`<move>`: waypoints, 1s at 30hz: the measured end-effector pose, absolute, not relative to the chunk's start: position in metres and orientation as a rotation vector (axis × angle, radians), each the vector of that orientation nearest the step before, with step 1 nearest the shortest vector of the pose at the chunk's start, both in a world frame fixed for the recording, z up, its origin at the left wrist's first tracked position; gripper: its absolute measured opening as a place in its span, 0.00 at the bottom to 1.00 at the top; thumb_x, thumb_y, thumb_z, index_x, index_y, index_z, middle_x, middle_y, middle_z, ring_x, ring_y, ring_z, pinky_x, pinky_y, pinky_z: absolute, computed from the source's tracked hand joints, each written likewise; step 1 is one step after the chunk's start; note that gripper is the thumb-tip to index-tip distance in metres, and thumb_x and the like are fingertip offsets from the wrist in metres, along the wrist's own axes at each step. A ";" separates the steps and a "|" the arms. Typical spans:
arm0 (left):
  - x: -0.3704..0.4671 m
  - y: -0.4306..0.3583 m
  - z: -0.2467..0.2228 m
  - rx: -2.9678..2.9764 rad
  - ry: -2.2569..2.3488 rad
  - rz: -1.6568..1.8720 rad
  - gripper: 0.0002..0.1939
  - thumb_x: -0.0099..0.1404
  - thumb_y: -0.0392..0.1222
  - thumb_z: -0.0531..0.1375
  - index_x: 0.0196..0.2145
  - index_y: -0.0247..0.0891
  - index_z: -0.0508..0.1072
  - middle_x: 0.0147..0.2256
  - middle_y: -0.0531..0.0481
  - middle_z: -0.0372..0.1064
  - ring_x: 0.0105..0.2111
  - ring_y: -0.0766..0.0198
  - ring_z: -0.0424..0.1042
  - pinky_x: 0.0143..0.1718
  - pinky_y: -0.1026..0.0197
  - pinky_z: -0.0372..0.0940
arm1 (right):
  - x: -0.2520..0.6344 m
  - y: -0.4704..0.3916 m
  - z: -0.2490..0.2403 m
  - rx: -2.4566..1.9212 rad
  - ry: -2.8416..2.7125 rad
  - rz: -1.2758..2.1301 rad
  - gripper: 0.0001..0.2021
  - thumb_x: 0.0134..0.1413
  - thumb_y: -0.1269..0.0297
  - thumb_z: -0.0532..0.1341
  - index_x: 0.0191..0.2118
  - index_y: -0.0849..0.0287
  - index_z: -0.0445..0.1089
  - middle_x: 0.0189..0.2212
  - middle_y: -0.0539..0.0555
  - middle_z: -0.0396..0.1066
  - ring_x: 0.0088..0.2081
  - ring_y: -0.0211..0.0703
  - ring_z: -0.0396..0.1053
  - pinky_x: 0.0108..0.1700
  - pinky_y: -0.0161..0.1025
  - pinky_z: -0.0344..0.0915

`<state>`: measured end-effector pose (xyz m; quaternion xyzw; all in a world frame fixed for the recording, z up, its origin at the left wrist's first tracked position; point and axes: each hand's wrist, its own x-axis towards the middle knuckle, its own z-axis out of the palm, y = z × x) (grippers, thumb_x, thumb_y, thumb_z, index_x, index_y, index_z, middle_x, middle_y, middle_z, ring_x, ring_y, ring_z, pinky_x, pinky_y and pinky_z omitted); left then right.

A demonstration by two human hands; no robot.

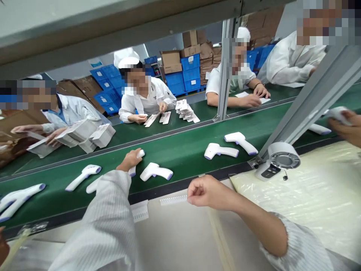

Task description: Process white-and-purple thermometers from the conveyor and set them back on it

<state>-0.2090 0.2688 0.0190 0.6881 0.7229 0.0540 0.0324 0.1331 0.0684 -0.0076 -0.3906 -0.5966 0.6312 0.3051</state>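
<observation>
My left hand (pixel 129 161) reaches over the green conveyor belt, its fingers closed around a white infrared thermometer (pixel 140 153) with a purple edge. Just right of it lies another infrared thermometer (pixel 156 172); one more (pixel 84 177) rests to the left. My right hand (pixel 207 192) is above the near edge of the worktable, fingers pinched at the right end of a narrow white strip of labels (pixel 173 200). A small label sheet (pixel 140 211) lies left of that strip. The fingertips partly hide the strip's end.
The belt (pixel 186 150) runs across, carrying several more thermometers. A small white fan (pixel 282 158) stands by a slanted metal post (pixel 307 90), beside a plastic-wrapped bundle (pixel 304 192). Across the belt, co-workers handle cards (pixel 186 111) and white boxes (pixel 81 131). Another person's hand (pixel 346 124) is at right.
</observation>
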 end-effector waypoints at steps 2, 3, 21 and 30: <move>-0.204 0.263 0.032 2.129 2.177 0.294 0.23 0.63 0.41 0.62 0.55 0.33 0.70 0.52 0.37 0.69 0.53 0.46 0.70 0.59 0.37 0.63 | 0.134 0.071 -0.005 -0.907 -1.311 1.776 0.09 0.44 0.63 0.73 0.28 0.60 0.75 0.26 0.49 0.75 0.29 0.38 0.70 0.35 0.36 0.66; -0.198 0.255 0.039 2.128 2.155 0.383 0.25 0.63 0.40 0.61 0.57 0.32 0.69 0.52 0.35 0.67 0.53 0.44 0.69 0.60 0.37 0.62 | 0.135 0.071 -0.002 -0.850 -1.217 1.791 0.12 0.41 0.60 0.75 0.28 0.60 0.75 0.25 0.50 0.75 0.29 0.37 0.70 0.36 0.37 0.67; -0.006 0.038 0.030 1.241 1.116 1.083 0.31 0.62 0.53 0.67 0.59 0.52 0.61 0.44 0.53 0.62 0.35 0.66 0.63 0.36 0.62 0.64 | 0.127 0.051 0.021 -0.674 -0.825 1.453 0.06 0.40 0.63 0.73 0.22 0.57 0.77 0.38 0.52 0.72 0.29 0.36 0.68 0.26 0.35 0.66; -0.007 0.037 0.030 1.236 1.161 1.065 0.26 0.65 0.52 0.60 0.59 0.51 0.65 0.54 0.50 0.63 0.47 0.58 0.65 0.42 0.61 0.62 | 0.125 0.052 0.019 -0.703 -0.809 1.461 0.12 0.39 0.57 0.75 0.23 0.57 0.76 0.38 0.53 0.73 0.30 0.37 0.67 0.29 0.38 0.66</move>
